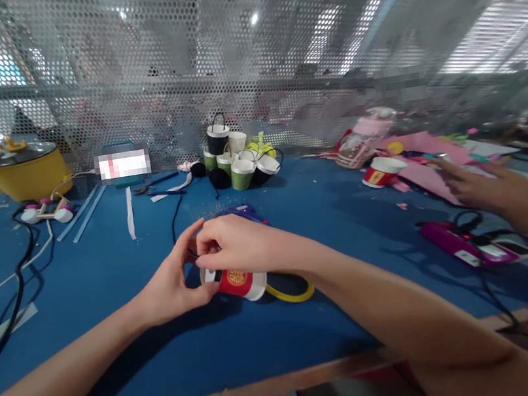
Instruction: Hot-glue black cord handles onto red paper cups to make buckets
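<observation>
A small red and white paper cup (237, 282) with a gold emblem lies on its side just over the blue table. My left hand (172, 284) grips its left end between thumb and fingers. Over the cup bends my right hand (238, 245), fingers curled and pinched near that same end; what they pinch is hidden. A thin dark cord shows between the hands, and a black patch is on the cup. Beneath my right wrist sits a yellow ring (294, 296). Behind it, partly covered, is a blue device (246, 211) with a small red light.
Several small cups with handles (243, 171) stand at the back. A yellow pot (24, 171), cables (17, 274) and white strips (130, 214) are left. Rightward are another red cup (382, 172), pink sheets (423, 167), a purple power strip (467, 244) and another person's hand (480, 182).
</observation>
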A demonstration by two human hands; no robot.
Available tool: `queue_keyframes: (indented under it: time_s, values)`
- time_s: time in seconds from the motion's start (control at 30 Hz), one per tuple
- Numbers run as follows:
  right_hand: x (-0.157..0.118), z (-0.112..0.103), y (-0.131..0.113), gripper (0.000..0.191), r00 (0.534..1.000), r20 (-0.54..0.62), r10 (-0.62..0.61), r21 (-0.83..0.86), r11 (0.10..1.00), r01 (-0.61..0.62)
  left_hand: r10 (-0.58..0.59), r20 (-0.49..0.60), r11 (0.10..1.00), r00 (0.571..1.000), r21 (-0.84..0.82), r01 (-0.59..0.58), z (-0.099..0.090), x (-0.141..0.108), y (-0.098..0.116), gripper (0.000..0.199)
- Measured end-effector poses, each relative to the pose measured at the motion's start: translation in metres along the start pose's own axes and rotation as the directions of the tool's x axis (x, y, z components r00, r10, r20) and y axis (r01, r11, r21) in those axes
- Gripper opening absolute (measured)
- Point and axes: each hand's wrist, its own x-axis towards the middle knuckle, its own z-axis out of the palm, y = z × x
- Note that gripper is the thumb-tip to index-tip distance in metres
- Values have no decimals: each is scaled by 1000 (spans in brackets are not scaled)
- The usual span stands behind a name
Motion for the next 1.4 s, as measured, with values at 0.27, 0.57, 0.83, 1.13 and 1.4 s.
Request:
queue_keyframes:
  time_s: [0.27,0.57,0.83,1.13,1.4]
  values:
    - [24,-2,-9,9,1000,-8,-20,233,972,21,-32,-26,982,999,-187,27,3,5,-9,46]
    - [34,-22,28,18,961,-169,220,157,968,-194,-210,-74,907,975,-386,166,6,5,-6,88]
    - [-6,-30,107,11,772,-445,453,-47,849,-526,-198,-35,944,980,-276,180,3,2,-5,88]
    - [-14,2,49,40,946,145,290,394,860,-324,-45,-6,986,999,-159,44,5,0,-8,79]
    - [2,0,41,45,963,38,267,655,721,-226,62,-14,998,998,-11,-63,10,-4,-4,70]
